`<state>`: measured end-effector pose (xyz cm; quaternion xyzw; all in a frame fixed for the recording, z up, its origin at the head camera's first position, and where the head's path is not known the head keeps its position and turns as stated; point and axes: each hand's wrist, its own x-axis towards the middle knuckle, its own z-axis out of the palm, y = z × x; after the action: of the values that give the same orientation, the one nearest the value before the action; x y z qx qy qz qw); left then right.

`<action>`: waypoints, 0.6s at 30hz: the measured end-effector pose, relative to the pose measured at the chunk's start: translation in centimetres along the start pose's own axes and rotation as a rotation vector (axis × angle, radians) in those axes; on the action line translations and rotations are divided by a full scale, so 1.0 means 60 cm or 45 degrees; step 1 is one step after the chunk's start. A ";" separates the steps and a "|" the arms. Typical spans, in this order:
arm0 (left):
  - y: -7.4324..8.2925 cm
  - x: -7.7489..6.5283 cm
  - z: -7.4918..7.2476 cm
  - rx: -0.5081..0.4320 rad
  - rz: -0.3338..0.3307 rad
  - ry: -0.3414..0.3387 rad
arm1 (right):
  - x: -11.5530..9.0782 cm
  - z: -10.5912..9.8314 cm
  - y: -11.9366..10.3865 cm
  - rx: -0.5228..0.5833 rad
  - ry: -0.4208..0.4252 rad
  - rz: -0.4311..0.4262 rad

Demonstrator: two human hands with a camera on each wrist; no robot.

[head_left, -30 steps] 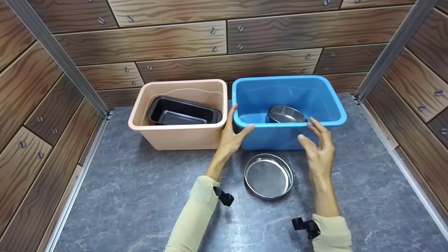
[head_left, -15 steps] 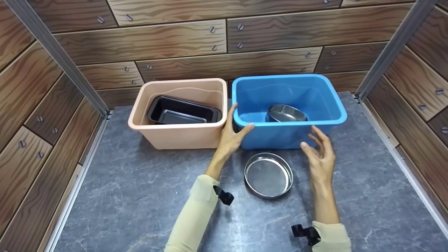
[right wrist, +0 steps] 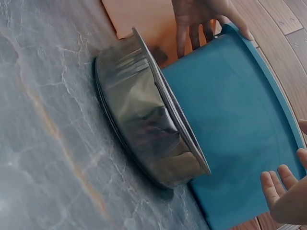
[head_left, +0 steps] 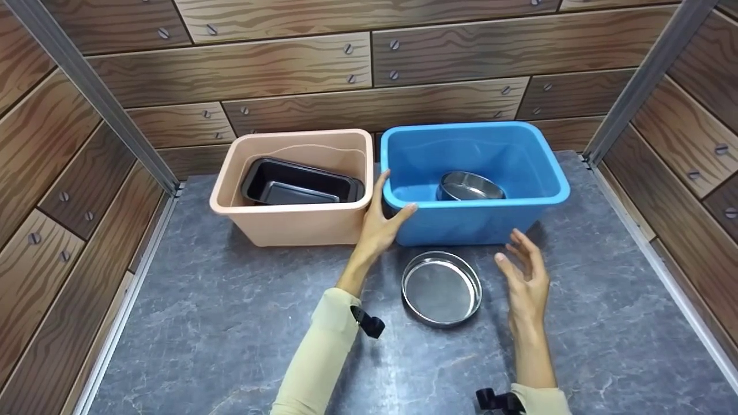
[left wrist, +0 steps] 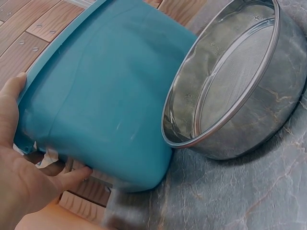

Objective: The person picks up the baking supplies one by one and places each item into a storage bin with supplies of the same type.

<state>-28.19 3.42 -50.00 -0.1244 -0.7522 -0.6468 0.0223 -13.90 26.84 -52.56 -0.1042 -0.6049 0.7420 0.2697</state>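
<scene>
My left hand [head_left: 380, 227] grips the front left corner of the blue plastic bin [head_left: 461, 225], its thumb on the front wall and its other fingers on the left side. In front of that bin a round metal sieve [head_left: 441, 291] lies on the table, its fine mesh [left wrist: 240, 67] showing in the left wrist view. My right hand [head_left: 527, 282] hovers to the right of the sieve, fingers loosely bent and holding nothing. Inside the blue bin a smaller round metal piece [head_left: 471, 186] leans tilted, its lower part hidden by the front wall.
Left of the blue bin stands a peach bin [head_left: 305, 227] with dark rectangular loaf pans [head_left: 302, 183] in it, apparently stacked. Grey marbled tabletop [head_left: 230, 323] spreads in front. Wood-patterned walls [head_left: 277, 63] and metal corner posts enclose the back and sides.
My right hand has drawn back from the blue bin's front rim toward me, beside the sieve. The left hand stays on the bin's corner, and the sieve has not moved.
</scene>
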 end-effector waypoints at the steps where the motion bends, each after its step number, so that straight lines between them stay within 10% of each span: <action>1: 0.000 0.000 0.000 0.000 -0.003 0.000 | -0.001 -0.001 0.001 0.006 0.005 -0.001; 18: 0.003 -0.001 0.000 -0.003 -0.004 -0.012 | -0.035 -0.013 0.035 -0.161 -0.069 0.305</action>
<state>-28.11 3.44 -49.85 -0.1261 -0.7518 -0.6470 0.0176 -12.32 26.15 -55.09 -0.1725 -0.6407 0.7318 0.1557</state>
